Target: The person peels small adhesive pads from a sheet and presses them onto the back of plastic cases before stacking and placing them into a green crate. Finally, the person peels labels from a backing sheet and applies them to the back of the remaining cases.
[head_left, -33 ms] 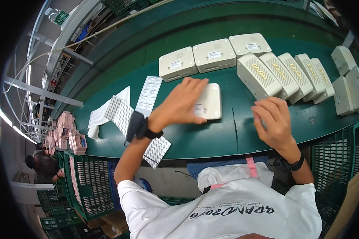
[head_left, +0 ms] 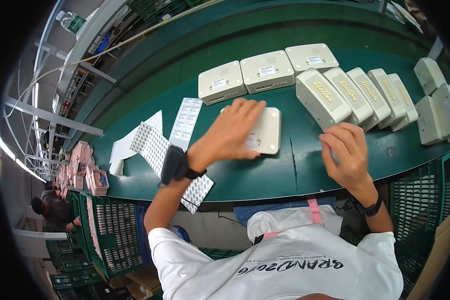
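Observation:
My left hand (head_left: 231, 132) lies over an off-white plastic device case (head_left: 270, 131) flat on the green table, thumb at its near edge and fingers reaching over its top. A pale label on the case is partly hidden by that hand. To the right, my right hand (head_left: 346, 155) hovers above the table with fingers curled in toward the thumb; whatever it may hold is hidden. Just beyond it stands a row of similar off-white cases (head_left: 324, 97) with gold lettering. Left of my left hand lies a sheet of labels (head_left: 186, 120).
Three more cases (head_left: 267, 71) line the far side, and others stand at the right end (head_left: 430, 117). Patterned backing paper (head_left: 150, 142) hangs over the table's front edge. Green crates (head_left: 117, 230) stand below left. Another person (head_left: 55, 210) is far left.
My left hand and the case under it have shifted slightly to the right and nearer to me. The right hand has barely moved.

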Tool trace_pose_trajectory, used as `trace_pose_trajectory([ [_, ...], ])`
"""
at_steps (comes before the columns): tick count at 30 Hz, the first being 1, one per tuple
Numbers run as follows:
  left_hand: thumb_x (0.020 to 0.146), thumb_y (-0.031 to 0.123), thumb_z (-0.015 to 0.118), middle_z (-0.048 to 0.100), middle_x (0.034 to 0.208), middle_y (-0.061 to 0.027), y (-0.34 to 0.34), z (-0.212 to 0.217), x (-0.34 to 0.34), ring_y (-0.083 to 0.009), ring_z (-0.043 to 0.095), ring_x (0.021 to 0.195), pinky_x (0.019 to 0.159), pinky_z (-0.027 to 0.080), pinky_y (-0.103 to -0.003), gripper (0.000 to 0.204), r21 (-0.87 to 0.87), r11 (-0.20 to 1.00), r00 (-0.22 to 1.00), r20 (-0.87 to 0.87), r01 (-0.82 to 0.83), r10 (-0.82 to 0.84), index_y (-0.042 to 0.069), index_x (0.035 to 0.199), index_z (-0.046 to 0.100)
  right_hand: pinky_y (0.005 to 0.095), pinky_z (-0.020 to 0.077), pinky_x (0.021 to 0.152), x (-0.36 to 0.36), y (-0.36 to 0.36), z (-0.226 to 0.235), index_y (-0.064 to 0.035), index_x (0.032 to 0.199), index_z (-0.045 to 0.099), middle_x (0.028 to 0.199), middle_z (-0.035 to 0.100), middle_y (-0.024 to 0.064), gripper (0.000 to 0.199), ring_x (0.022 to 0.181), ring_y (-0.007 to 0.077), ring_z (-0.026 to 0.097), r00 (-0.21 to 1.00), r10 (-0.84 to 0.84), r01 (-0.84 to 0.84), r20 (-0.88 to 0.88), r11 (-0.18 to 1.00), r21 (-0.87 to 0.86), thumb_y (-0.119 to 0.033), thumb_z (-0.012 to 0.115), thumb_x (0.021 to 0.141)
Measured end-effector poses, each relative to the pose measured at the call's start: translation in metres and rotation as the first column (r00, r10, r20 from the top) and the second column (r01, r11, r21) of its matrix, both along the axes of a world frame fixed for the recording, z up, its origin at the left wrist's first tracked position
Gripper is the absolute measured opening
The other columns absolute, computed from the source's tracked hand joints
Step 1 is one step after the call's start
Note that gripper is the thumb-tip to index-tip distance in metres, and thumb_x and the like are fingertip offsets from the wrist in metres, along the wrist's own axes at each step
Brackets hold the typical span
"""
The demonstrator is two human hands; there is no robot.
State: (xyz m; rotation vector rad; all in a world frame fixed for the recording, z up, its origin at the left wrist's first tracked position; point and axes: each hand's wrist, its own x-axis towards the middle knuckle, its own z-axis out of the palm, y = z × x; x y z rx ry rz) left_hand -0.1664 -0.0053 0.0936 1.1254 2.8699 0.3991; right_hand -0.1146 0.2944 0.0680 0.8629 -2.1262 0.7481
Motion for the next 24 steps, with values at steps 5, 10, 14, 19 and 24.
trace_pose_trajectory([
  [5,0.071,0.026,0.078,0.044,0.135,-0.0190,0.040,-0.027,0.006,-0.0347,0.044,0.125,0.099,0.042,-0.048,0.083,-0.167,0.978,0.872,-0.452,0.122,-0.186,-0.001,0.140,0.041,0.0395,0.0490,0.082,-0.011,0.046,0.016,-0.0025,0.096,0.066,0.102,0.065,0.0126,0.024,0.095,0.0322,0.061,0.993,-0.096,0.095,-0.062,0.995,-0.021,0.007,0.070,0.074],
  [10,0.077,0.008,0.069,0.040,0.139,-0.0197,0.060,-0.059,-0.018,-0.0361,0.044,0.128,0.103,0.042,-0.050,0.070,-0.005,0.964,0.731,-0.651,0.264,-0.204,0.000,0.141,0.040,0.0390,0.0459,0.092,-0.047,0.127,0.025,0.0026,0.106,0.063,0.108,0.064,0.0169,0.022,0.103,0.0332,0.059,0.884,-0.452,0.467,0.123,0.872,-0.150,-0.010,0.068,0.088],
  [14,0.078,0.000,0.068,0.034,0.146,-0.0207,0.060,-0.055,-0.009,-0.0370,0.041,0.134,0.105,0.044,-0.049,0.078,0.090,0.985,0.839,-0.539,0.145,-0.074,0.001,0.146,0.030,0.0351,0.0408,0.101,-0.064,0.181,0.003,0.0019,0.121,0.058,0.122,0.058,0.0176,0.039,0.114,0.0289,0.055,0.704,-0.690,0.705,0.171,0.707,-0.047,-0.026,0.065,0.094],
  [19,0.076,0.004,0.076,0.022,0.154,-0.0215,0.069,-0.049,0.019,-0.0371,0.036,0.139,0.102,0.050,-0.046,0.103,0.716,0.613,0.882,0.468,-0.335,-0.064,0.004,0.155,0.009,0.0352,0.0383,0.104,-0.059,0.196,-0.034,0.0008,0.131,0.054,0.128,0.054,0.0177,0.049,0.120,0.0281,0.052,0.725,-0.520,0.654,0.451,0.725,-0.216,-0.033,0.062,0.096],
  [24,0.073,0.012,0.085,0.013,0.158,-0.0212,0.110,-0.067,0.019,-0.0363,0.030,0.142,0.099,0.053,-0.044,0.121,0.725,0.604,0.868,0.486,-0.332,-0.105,0.005,0.156,-0.002,0.0349,0.0381,0.104,-0.060,0.196,-0.039,0.0012,0.134,0.050,0.129,0.052,0.0178,0.053,0.122,0.0285,0.051,0.734,-0.509,0.644,0.450,0.731,-0.224,-0.035,0.059,0.097],
])
